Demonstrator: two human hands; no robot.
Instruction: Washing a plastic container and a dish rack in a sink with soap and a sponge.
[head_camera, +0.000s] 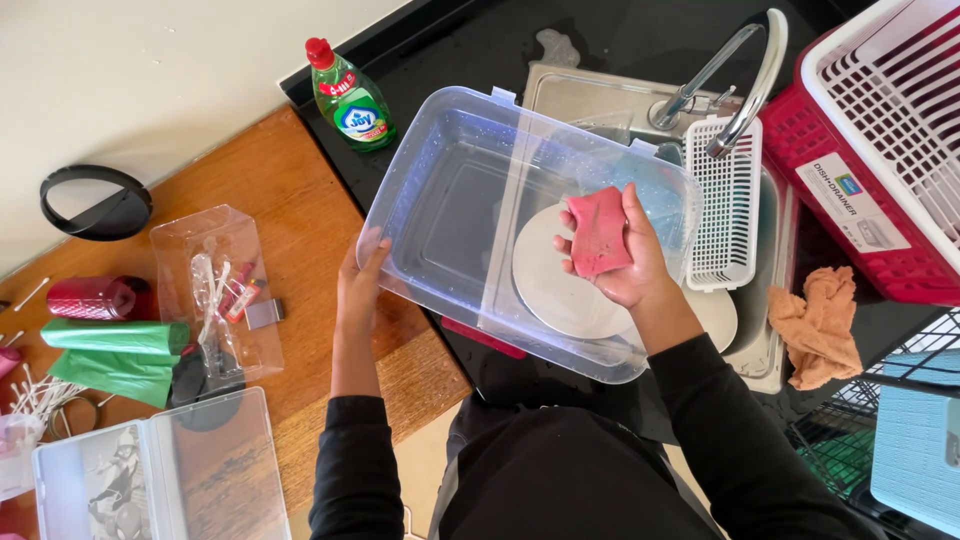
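Head view, looking straight down over a stainless steel sink (600, 85). Large clear rectangular plastic tub (450, 210) tilted over the sink's near-left edge, beaded with water. Left hand (360, 285) grips the tub's left rim, fingers curled over the edge, thumb side against the outer wall. Right hand (625, 255) is inside the tub's right half, fingers and thumb closed around a flat pink rectangular sponge (598, 232), pressing it toward the tub's inner wall. Seen through the tub: round white plate (560, 290) lying in the sink basin. Small white slotted plastic basket (725, 200) hangs just right of the tub, under the curved chrome tap (745, 75). Green bottle of dish liquid with red cap (348, 98) stands left of the sink on the dark tabletop (470, 40). Red-and-white dish drainer (880, 150) right of the sink; crumpled orange cloth (820, 325) in front of it. Well left of the sink, on the wooden tabletop (290, 200): small clear box of utensils (215, 290), green rolled bags (115, 355), red cylinder (95, 298).
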